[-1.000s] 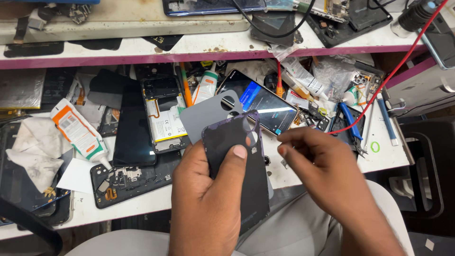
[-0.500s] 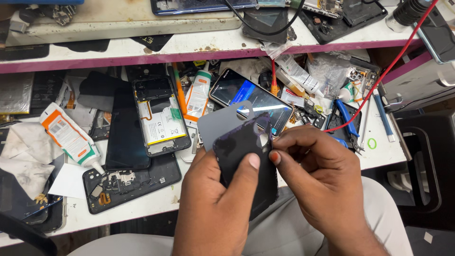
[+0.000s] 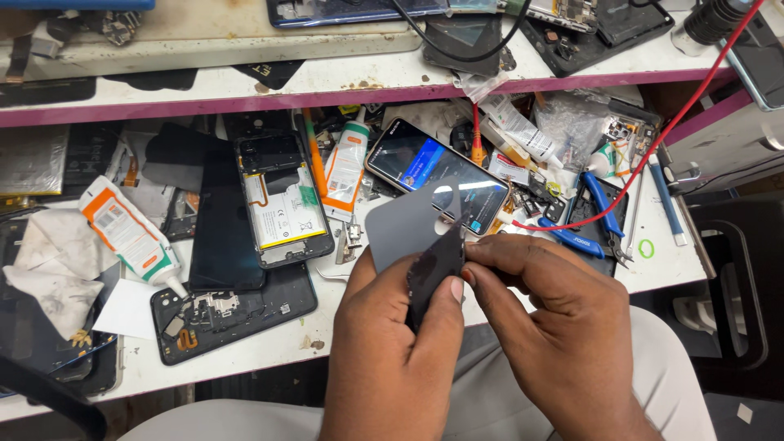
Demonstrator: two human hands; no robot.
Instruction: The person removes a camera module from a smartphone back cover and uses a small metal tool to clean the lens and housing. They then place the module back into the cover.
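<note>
in the head view, the left hand (image 3: 392, 351) gripped a dark phone back cover (image 3: 433, 265) edge-on, thumb pressed along its right side and fingers wrapped out of sight behind it, probably to keep the thin panel steady above the lap. a grey plastic sheet (image 3: 404, 224) with a cut-out hole stood up just behind the cover, apparently held in the same grasp. the right hand (image 3: 555, 327) came in from the right with fingertips pinched together at the cover's upper edge; whether they nipped a small tool or only the edge itself could not be told. the cover thus sat between both hands, touching each, in front of the white workbench (image 3: 269, 343) rather than resting on it.

on the bench lay an opened phone with its battery exposed (image 3: 282, 208), a dark frame with bare circuitry (image 3: 233, 310) nearer the person, a lit phone (image 3: 437, 171) just beyond the grey sheet, two white-and-orange glue tubes (image 3: 131, 233), blue-handled cutters (image 3: 592, 220), a red cable (image 3: 653, 139) and a crumpled white cloth (image 3: 49, 269) at the left.
</note>
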